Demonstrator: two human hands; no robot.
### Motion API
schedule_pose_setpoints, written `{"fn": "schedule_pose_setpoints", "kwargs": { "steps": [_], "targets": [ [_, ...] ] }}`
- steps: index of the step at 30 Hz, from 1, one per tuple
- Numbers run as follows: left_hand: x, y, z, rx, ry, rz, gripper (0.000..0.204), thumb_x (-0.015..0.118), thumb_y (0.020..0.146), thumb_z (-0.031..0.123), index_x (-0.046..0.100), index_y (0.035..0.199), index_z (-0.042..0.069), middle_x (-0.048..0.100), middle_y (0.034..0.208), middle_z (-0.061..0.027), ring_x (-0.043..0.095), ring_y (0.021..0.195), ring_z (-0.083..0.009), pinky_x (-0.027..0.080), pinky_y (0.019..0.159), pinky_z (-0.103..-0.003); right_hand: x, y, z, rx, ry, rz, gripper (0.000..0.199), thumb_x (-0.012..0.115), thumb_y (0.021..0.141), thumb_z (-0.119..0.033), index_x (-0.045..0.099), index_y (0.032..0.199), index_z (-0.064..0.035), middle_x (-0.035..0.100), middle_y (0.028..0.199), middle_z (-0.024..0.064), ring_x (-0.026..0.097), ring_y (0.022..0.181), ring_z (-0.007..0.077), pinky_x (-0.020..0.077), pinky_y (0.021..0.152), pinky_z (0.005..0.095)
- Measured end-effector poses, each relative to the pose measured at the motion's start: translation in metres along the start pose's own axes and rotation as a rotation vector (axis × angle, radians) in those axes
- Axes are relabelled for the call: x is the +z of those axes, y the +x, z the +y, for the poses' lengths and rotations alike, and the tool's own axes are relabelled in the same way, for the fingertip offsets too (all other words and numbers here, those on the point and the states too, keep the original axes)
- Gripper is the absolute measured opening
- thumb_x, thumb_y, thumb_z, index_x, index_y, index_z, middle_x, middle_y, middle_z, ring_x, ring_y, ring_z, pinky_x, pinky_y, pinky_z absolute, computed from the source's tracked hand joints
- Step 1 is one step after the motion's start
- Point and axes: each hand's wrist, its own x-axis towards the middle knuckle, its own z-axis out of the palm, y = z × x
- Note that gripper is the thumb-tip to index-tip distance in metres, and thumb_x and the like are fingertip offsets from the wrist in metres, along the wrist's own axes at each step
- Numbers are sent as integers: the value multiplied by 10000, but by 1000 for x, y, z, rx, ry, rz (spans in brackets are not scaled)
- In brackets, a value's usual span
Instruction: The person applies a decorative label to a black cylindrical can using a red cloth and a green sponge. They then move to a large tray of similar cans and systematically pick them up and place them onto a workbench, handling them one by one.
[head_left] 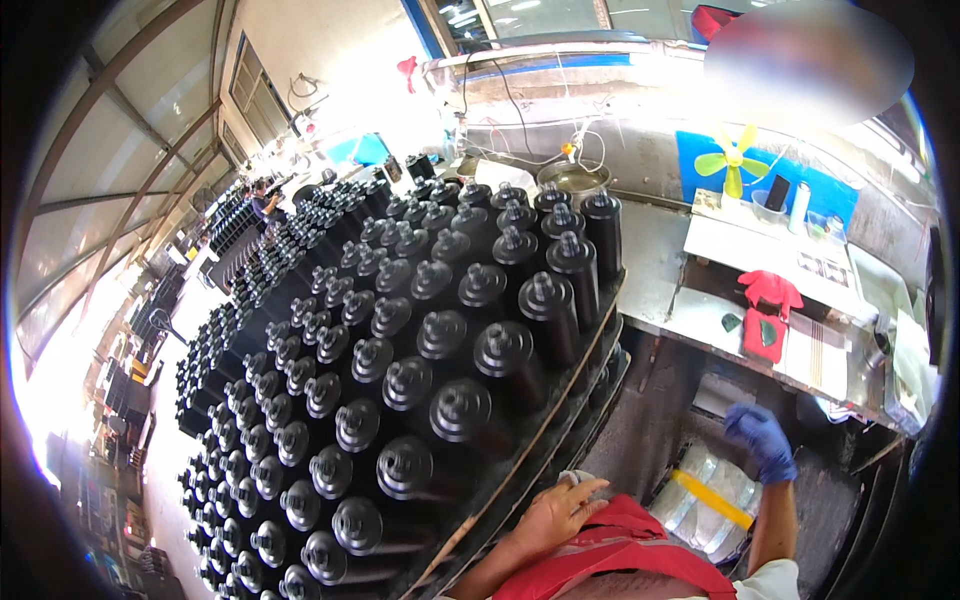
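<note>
My left hand [556,512] is bare and held low in front of the red apron [610,545], beside the edge of the rack. Its fingers are stretched and partly apart. A small pale piece [575,478], perhaps cloth, shows at its fingers; whether the hand touches it is unclear. My right hand [762,442] wears a blue glove and is raised above a pale wrapped bundle [708,500] with a yellow strap. Its fingers look bent and blurred, and nothing shows in them. Many black metal cylinders [462,408] with stepped, narrow tops stand upright in close rows to my left.
The rack's edge [520,458] runs diagonally beside me. At right, a workbench [650,290] carries a raised white board [735,240], a yellow-green fan [733,160], red cloths [768,290] and a plastic bin [905,375]. A metal basin [575,178] stands behind the cylinders. Another person [265,203] is far off at left.
</note>
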Motion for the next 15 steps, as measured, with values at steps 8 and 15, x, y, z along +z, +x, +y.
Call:
{"fn": "schedule_pose_setpoints", "kwargs": {
  "steps": [8, 15],
  "targets": [
    [-54, 111, 14, 39, -148, 47, 334, 658, 847, 135, 602, 1170, 66, 628, 1072, -104, 617, 837, -291, 507, 738, -351, 42, 261, -202, -556, -240, -607, 540, 762, 715, -372, 629, 1031, 46, 570, 996, 148, 535, 964, 256, 408, 870, 379],
    [-48, 223, 43, -136, 3, 552, 340, 737, 739, 51, 662, 1071, 40, 670, 955, -110, 643, 854, -257, 520, 744, -337, 120, 485, -270, -696, -601, -1296, 499, 836, 643, -239, 646, 1060, -42, 578, 1136, 100, 530, 1095, 255, 388, 978, 387]
  ]
}}
